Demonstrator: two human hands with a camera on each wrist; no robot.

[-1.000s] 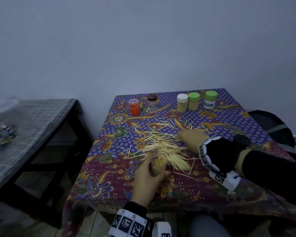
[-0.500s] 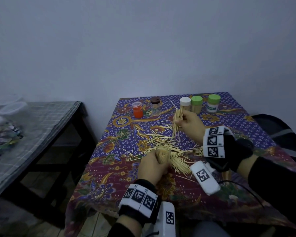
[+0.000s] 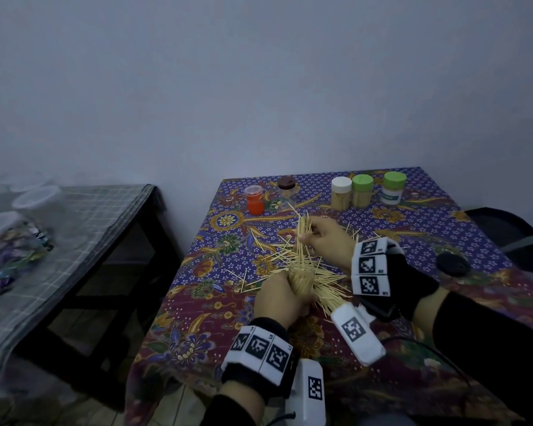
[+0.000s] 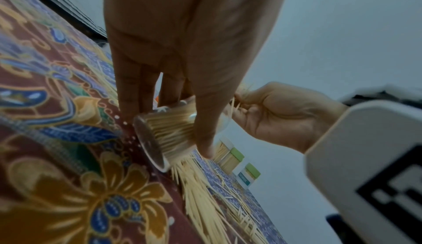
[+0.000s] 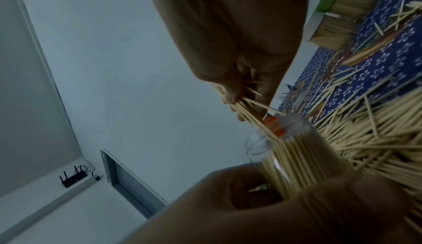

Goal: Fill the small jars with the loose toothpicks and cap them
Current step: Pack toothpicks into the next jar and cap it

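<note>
Left hand [image 3: 282,298] wrapped around the clear jar [image 3: 302,279], fingers [image 4: 130,92] clenched on its wall, base just above the tabletop [image 3: 443,229] and mouth tipped toward the incoming sticks. Best kept steady at that tilt, mouth unobstructed. Already well packed, so little room left. Right hand [image 3: 328,241] pinching a toothpick bundle [image 3: 302,238] between thumb and fingertips, lower tips entering the jar's mouth. Worth squaring the tips first, then sliding down along the packed sticks; splayed strays likely to catch the rim. Loose toothpick pile [image 3: 330,284] spread beneath and beside the jar.
</note>
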